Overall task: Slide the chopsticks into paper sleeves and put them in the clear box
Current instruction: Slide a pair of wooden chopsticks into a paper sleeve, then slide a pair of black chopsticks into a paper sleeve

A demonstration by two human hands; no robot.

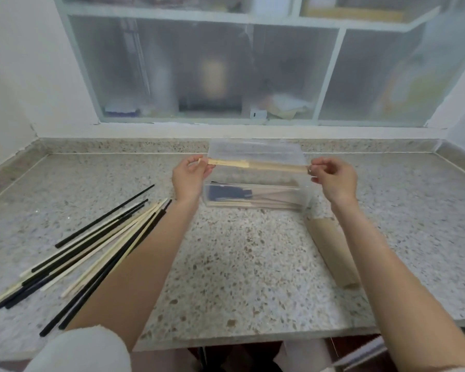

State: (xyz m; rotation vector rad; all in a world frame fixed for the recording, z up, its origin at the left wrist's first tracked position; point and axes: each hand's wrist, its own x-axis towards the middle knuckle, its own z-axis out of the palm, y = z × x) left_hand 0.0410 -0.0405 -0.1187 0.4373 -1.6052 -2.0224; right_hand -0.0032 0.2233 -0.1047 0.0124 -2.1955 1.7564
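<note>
A pale wooden chopstick pair [227, 162] sits partly inside a brown paper sleeve [277, 166], held level above the clear box [253, 196]. My left hand [191, 175] pinches the bare chopstick end. My right hand [333, 178] pinches the sleeve's far end. The clear box stands open on the stone counter, its lid raised at the back, and it holds several sleeved chopsticks. A pile of loose black and pale chopsticks [91, 242] lies on the counter at the left.
A stack of brown paper sleeves [330, 251] lies on the counter at the right, partly under my right forearm. The counter's front edge [253, 336] runs near the bottom. A frosted window and wall stand behind the box.
</note>
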